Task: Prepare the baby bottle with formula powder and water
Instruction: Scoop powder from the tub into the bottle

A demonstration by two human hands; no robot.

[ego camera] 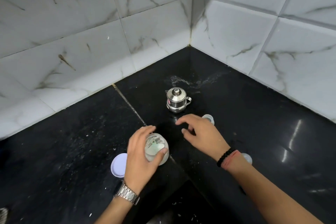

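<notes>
My left hand point(140, 154) is wrapped around a clear baby bottle point(156, 146) that holds white liquid or powder, seen from above near the counter's front. My right hand point(201, 132) hovers open over the black counter, fingers spread, holding nothing. A small steel jug with a lid point(177, 100) stands just beyond my right hand. A clear plastic bottle part point(209, 118) peeks out behind my right fingers. A second clear part point(247, 158) lies beside my right wrist. A white round lid point(119, 164) lies flat on the counter, left of my left hand.
The black stone counter point(254, 123) meets white marble-pattern tiled walls point(109, 42) in a corner behind the jug. White powder or water is spilled on the counter point(190, 81) behind the jug. A dark recess point(181, 205) opens at the counter's front.
</notes>
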